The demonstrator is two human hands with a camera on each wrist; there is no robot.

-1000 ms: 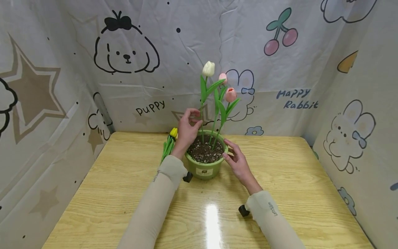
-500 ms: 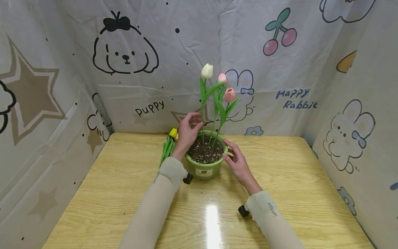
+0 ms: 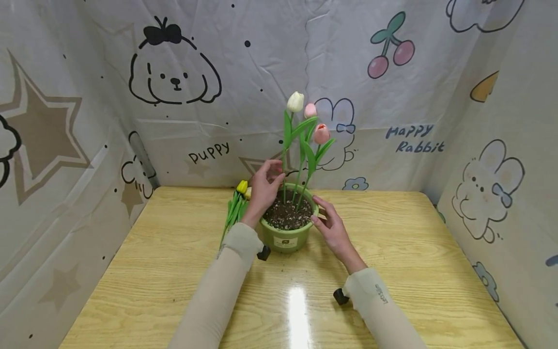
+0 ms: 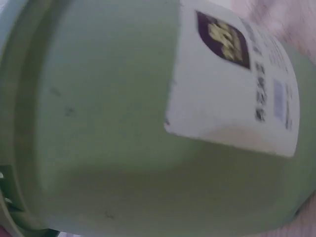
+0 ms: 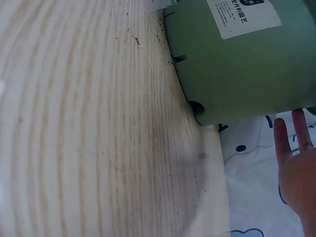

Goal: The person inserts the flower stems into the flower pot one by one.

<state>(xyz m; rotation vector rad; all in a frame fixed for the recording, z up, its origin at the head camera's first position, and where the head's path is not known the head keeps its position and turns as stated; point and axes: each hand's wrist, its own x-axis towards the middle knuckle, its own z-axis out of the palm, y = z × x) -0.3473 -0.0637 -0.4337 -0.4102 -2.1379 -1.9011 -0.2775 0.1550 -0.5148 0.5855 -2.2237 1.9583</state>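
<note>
In the head view a green flowerpot (image 3: pixel 285 237) filled with dark soil holds two pink tulips (image 3: pixel 321 134) and a white tulip (image 3: pixel 295 102). My left hand (image 3: pixel 264 186) pinches the white tulip's stem low down, just above the far left of the soil. My right hand (image 3: pixel 333 227) rests against the pot's right side, thumb and fingertips at the rim. In the right wrist view this hand's fingers (image 5: pixel 299 129) reach out straight toward the pot wall. The left wrist view is filled by the green pot wall with its white label (image 4: pixel 222 84); the left fingers are hidden there.
Yellow tulips (image 3: pixel 242 187) lie on the wooden table (image 3: pixel 165 261) left of the pot, partly behind my left forearm. A printed cloth (image 3: pixel 244 63) hangs behind the table and on both sides. Crumbs of soil (image 5: pixel 137 41) are scattered beside the pot.
My left hand has come down a little, and the white tulip has sunk with it and swung slightly right. More of the yellow tulips shows. The right hand has stayed put at the rim.
</note>
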